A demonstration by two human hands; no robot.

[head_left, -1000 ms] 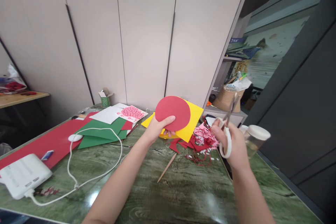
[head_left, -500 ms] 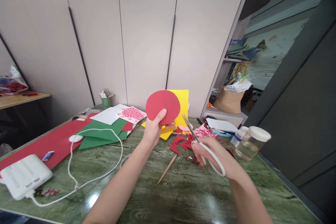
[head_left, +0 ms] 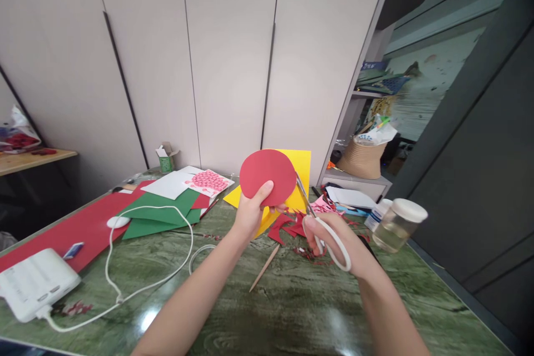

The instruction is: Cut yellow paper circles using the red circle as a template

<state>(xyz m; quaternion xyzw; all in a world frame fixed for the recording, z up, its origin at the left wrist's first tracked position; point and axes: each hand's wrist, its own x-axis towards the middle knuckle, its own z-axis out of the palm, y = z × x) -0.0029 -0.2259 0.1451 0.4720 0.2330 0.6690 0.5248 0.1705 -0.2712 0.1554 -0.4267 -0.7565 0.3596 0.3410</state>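
Observation:
My left hand (head_left: 253, 208) pinches a round red paper disc (head_left: 269, 169) and a yellow paper sheet (head_left: 303, 178) behind it, thumb in front and fingers at the back. My right hand (head_left: 334, 236) has its fingers through the white handles of a pair of scissors (head_left: 305, 197). The blades point up and to the left, with their tips at the right edge of the disc, over the yellow sheet. Whether they are biting into the yellow paper I cannot make out. Red paper scraps (head_left: 278, 229) lie on the table below the hands.
A wooden stick (head_left: 264, 268) lies on the green table (head_left: 233, 311). Green paper (head_left: 161, 214), a long red sheet (head_left: 94, 222) and a white power bank with a cable (head_left: 39, 281) are at left. A lidded jar of liquid (head_left: 392, 232) stands at right.
My left hand has moved slightly right and down with the disc and yellow sheet. The scissors' tips, apart from the disc before, now meet its right edge.

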